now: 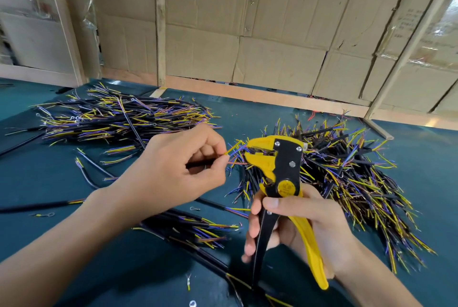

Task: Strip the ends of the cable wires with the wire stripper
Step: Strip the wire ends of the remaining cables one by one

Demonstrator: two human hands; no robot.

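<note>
Far L on the teal table (32,177), a big heap of cut cables (119,118) is lying w/ black jackets and yellow, purple and brown wire ends fanning out; a few loose cables are lying just in front of it. Moving R, the left hand (173,170) is curling its fingers and pinching one black cable (198,163) btwn thumb and forefinger, its thin coloured wires (235,150) sticking out toward the tool. Below that hand a small bundle of cables (195,229) is resting on the table nr the forearm. At centre-R, the wire stripper (280,170), yellow and black, is standing roughly upright w/ its head pointing L; the wire tips are reaching into its mouth, jaws partly apart. The right hand (297,227) is wrapping round both handles, thumb lying across the top nr the pivot, handles spread apart. Behind and R of the tool, a second, denser pile of cables (359,177) is sprawling across the table. Cardboard sheets (272,33) are lining the wall at the back.
</note>
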